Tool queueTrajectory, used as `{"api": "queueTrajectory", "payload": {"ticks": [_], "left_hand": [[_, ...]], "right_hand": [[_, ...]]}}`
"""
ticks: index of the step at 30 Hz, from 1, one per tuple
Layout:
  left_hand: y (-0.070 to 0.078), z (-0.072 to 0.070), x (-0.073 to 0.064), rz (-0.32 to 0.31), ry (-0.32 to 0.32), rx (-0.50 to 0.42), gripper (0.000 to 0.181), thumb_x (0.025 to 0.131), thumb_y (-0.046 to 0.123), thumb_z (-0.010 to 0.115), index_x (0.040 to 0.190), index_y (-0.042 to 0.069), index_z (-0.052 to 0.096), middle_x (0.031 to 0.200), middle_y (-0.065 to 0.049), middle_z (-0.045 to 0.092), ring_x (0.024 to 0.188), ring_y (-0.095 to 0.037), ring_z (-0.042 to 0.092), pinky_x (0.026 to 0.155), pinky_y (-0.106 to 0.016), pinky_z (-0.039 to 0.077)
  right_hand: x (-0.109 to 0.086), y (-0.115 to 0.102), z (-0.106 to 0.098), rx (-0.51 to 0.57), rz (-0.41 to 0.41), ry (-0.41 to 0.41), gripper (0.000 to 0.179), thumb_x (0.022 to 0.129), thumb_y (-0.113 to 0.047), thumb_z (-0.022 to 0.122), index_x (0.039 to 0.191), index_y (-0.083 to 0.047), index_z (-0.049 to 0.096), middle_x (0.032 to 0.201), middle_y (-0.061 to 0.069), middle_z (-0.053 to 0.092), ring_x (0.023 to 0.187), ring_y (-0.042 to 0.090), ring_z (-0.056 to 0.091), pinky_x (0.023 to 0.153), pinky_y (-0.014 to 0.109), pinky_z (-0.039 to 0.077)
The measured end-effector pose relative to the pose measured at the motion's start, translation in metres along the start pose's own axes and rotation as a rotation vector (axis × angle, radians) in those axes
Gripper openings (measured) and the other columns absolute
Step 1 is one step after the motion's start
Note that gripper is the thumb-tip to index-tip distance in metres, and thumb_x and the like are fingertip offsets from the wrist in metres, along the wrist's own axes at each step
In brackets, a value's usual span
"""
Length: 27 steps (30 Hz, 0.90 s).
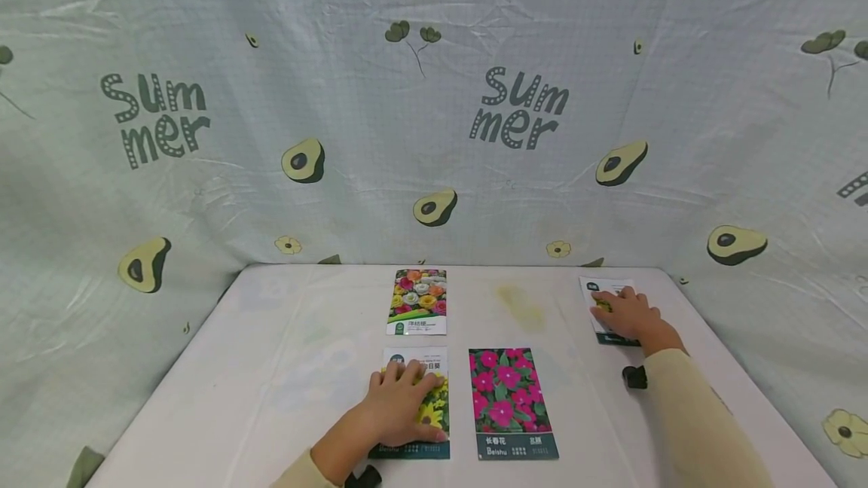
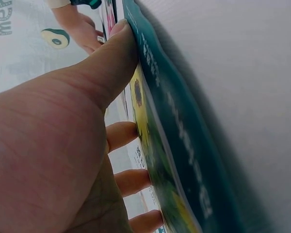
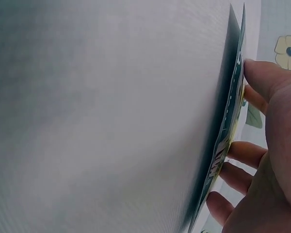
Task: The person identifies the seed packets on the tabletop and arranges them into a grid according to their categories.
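My left hand (image 1: 400, 401) rests spread over a seed packet with yellow sunflowers (image 1: 434, 414), near the table's front. In the left wrist view its fingertips touch the printed face of that packet (image 2: 173, 109), and the thumb lies by the teal bottom band. At the far right, my right hand (image 1: 627, 315) lies on another seed packet (image 1: 595, 285), white at the top with a dark bottom band. The right wrist view shows fingertips and thumb against this packet's face (image 3: 229, 124), its near edge slightly off the table. Both hands hide much of the pictures beneath.
A packet with pink flowers (image 1: 505, 398) lies just right of the left hand. Behind the sunflower packet is one with multicoloured blooms (image 1: 419, 298). The white table (image 1: 291, 367) meets a hanging cloth (image 1: 366, 111) printed with avocados at its back edge.
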<state>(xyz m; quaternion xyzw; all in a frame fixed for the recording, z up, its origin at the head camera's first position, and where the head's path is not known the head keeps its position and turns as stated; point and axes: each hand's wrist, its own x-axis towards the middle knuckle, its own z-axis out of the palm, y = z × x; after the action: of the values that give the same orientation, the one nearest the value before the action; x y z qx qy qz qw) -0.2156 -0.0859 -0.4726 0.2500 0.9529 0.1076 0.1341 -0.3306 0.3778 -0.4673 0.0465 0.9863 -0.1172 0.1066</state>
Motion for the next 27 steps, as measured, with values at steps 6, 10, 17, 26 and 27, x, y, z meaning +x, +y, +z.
{"api": "queueTrajectory", "payload": {"ticks": [6, 10, 17, 26, 27], "left_hand": [[0.002, -0.004, -0.002, -0.008, -0.001, 0.003, 0.082, 0.077, 0.071, 0.075, 0.146, 0.031, 0.053, 0.138, -0.006, 0.047, 0.124, -0.036, 0.04, 0.097, -0.059, 0.037], [0.001, -0.003, -0.002, -0.006, 0.001, 0.01, 0.083, 0.077, 0.071, 0.075, 0.147, 0.032, 0.053, 0.139, -0.006, 0.047, 0.123, -0.036, 0.04, 0.096, -0.058, 0.036], [0.0, -0.001, -0.001, 0.006, -0.002, 0.011, 0.083, 0.078, 0.071, 0.075, 0.147, 0.031, 0.053, 0.14, -0.007, 0.047, 0.124, -0.036, 0.041, 0.097, -0.059, 0.037], [0.001, -0.001, -0.003, 0.002, 0.011, 0.017, 0.082, 0.077, 0.07, 0.075, 0.146, 0.03, 0.054, 0.139, -0.007, 0.048, 0.123, -0.036, 0.041, 0.097, -0.059, 0.037], [0.001, -0.001, -0.003, 0.001, 0.012, 0.016, 0.082, 0.077, 0.07, 0.076, 0.146, 0.03, 0.054, 0.139, -0.007, 0.048, 0.123, -0.036, 0.041, 0.097, -0.059, 0.037]], "right_hand": [[0.0, -0.004, 0.003, 0.002, 0.008, 0.003, 0.067, 0.105, -0.052, 0.048, 0.158, -0.013, 0.037, 0.154, 0.039, 0.02, 0.138, 0.061, 0.022, 0.106, 0.08, 0.025], [0.0, -0.007, 0.006, -0.006, 0.014, 0.009, 0.067, 0.104, -0.053, 0.049, 0.157, -0.014, 0.038, 0.153, 0.039, 0.023, 0.136, 0.06, 0.024, 0.105, 0.079, 0.027], [0.0, -0.012, 0.011, -0.01, 0.017, 0.019, 0.067, 0.103, -0.053, 0.05, 0.157, -0.015, 0.038, 0.153, 0.038, 0.025, 0.136, 0.059, 0.026, 0.106, 0.079, 0.027], [0.001, -0.02, 0.012, -0.005, 0.012, 0.014, 0.067, 0.104, -0.054, 0.05, 0.158, -0.016, 0.038, 0.154, 0.037, 0.024, 0.138, 0.059, 0.025, 0.108, 0.078, 0.025], [0.001, -0.02, 0.013, -0.006, 0.008, 0.016, 0.067, 0.104, -0.053, 0.049, 0.158, -0.016, 0.038, 0.154, 0.038, 0.024, 0.138, 0.06, 0.024, 0.108, 0.078, 0.024]]}}
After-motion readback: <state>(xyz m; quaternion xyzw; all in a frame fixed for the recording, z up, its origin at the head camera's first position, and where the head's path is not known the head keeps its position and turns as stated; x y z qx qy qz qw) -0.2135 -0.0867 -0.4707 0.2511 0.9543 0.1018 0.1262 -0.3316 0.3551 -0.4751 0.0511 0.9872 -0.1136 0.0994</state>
